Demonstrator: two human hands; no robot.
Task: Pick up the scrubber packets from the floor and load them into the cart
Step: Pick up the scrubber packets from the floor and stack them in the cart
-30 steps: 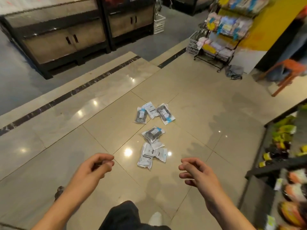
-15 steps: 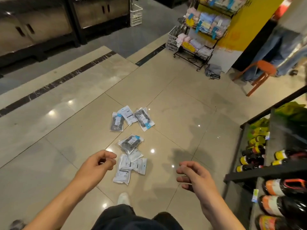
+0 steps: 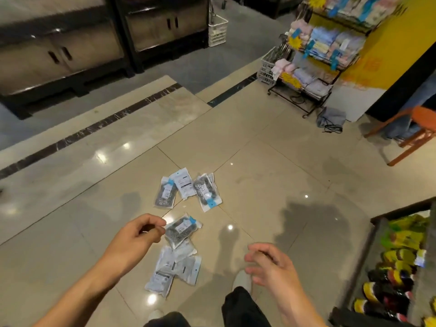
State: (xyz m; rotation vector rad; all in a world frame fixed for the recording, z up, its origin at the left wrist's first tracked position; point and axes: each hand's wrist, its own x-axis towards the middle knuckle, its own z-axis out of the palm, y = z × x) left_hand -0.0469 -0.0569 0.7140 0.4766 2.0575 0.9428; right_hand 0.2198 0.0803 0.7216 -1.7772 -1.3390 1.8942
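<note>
**Both hands empty above the packets**

Left hand (image 3: 139,239): fingers curled in, thumb near the fingertips, nothing between them. It hangs above the tiles just left of the middle packet (image 3: 181,230), not touching it as far as I can see. Right hand (image 3: 271,267): loose, fingers slack and slightly bent, blurred, holding nothing, well right of the packets.

Packets all on the floor (image 3: 271,175), in two groups. Far group: three fanned together, a dark packet (image 3: 165,193) on the left, a white-faced one (image 3: 184,184) in the centre, another dark one (image 3: 207,193) with a blue strip on the right; edges overlap or touch. Near group: the middle packet, dark scrubber showing through clear wrap, lies atop a small pile of pale packets (image 3: 174,267) lying label-side up, overlapping; how many, hard to count.

Below: dark trouser legs and a white shoe (image 3: 241,279) just beside the right hand in the frame.

Right edge: low shelf (image 3: 377,234) with yellow-capped bottles, blurred. Far right: wire rack (image 3: 316,55) of folded cloths against a yellow wall; orange stool (image 3: 420,128) beside it. Far left: dark cabinets (image 3: 70,55), white basket (image 3: 218,30) by them. No cart in sight.
</note>
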